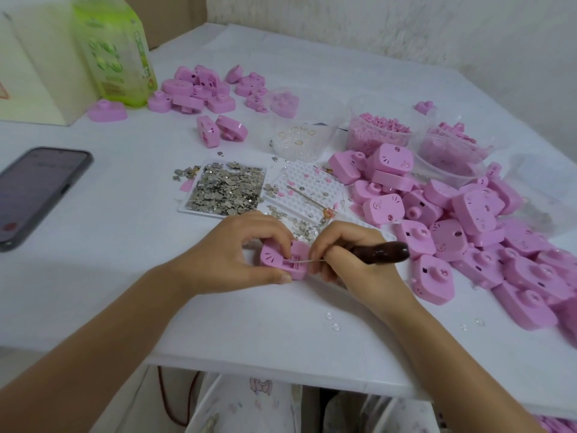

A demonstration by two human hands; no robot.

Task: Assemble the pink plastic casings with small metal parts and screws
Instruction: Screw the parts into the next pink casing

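- Left hand (pixel 237 251) grips a pink casing (pixel 274 257) near the middle of the table's (pixel 281 323) near edge, with the thumb below it and the fingers curled over its top.
- Casing form: a rounded pink plastic shell with whisker-like marks on its face and a rectangular slot facing up.
- Right hand (pixel 349 254) is closed round the dark wooden handle of an awl-like tool (pixel 390 250); the thin metal shaft reaches left into the slot.
- Both hands sit close together, forearms entering over the near edge.
- Tray of small metal parts (pixel 224 189) lies just beyond the hands.
- Loose casings (pixel 468 239) are heaped toward the right edge, and a smaller heap (pixel 199 89) lies toward the far left corner.
- Green bottle (pixel 115 51) stands at the far left corner; its label is too blurred to read.
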